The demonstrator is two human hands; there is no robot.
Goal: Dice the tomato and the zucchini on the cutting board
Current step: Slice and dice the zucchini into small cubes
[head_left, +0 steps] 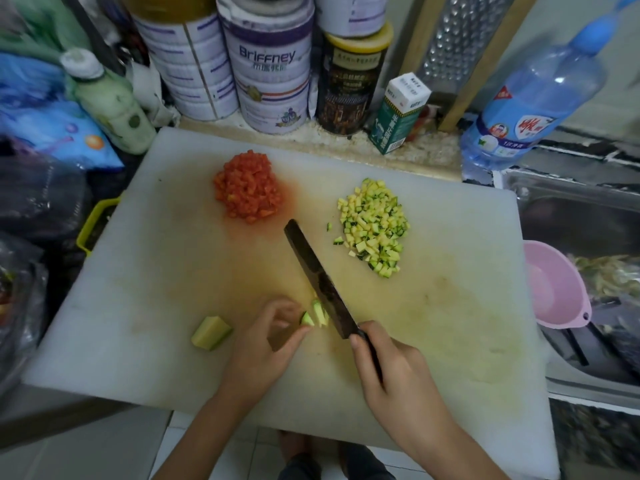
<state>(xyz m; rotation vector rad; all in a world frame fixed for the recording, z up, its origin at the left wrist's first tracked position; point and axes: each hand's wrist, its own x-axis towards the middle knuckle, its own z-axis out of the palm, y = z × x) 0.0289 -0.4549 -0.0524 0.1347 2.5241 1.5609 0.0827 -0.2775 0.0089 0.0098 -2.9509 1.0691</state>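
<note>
— Hands first, at the bottom of the frame: what are they doing?

— Right hand (388, 368) has its fingers (360, 344) wrapped tight around the handle of a dark knife (318, 282), whose blade runs up and left across the middle of the cutting board (138, 271). Left hand (266, 341) has its fingers (294, 332) curled, their tips pressing on a few zucchini strips (317, 315) just left of the blade's heel.

— Is the blade touching those strips?

— It lies right against them; whether it cuts into them I cannot tell.

— Anything else low on the board?

— One uncut zucchini chunk (211, 332) sits lower left, just beside the left wrist and apart from the strips.

— And higher up?

— Diced zucchini (374, 226) is heaped right of centre, with a couple of stray cubes near the knife tip. Diced tomato (247, 187) forms a red mound at upper centre, well apart from the green heap, with a reddish stain under it.

— Beyond the board?

— Tins (273, 64) stand along the top edge, a pale green bottle (110, 102) at upper left, a clear water bottle (540, 91) at upper right, and a pink bowl (554, 292) off the right edge.
</note>
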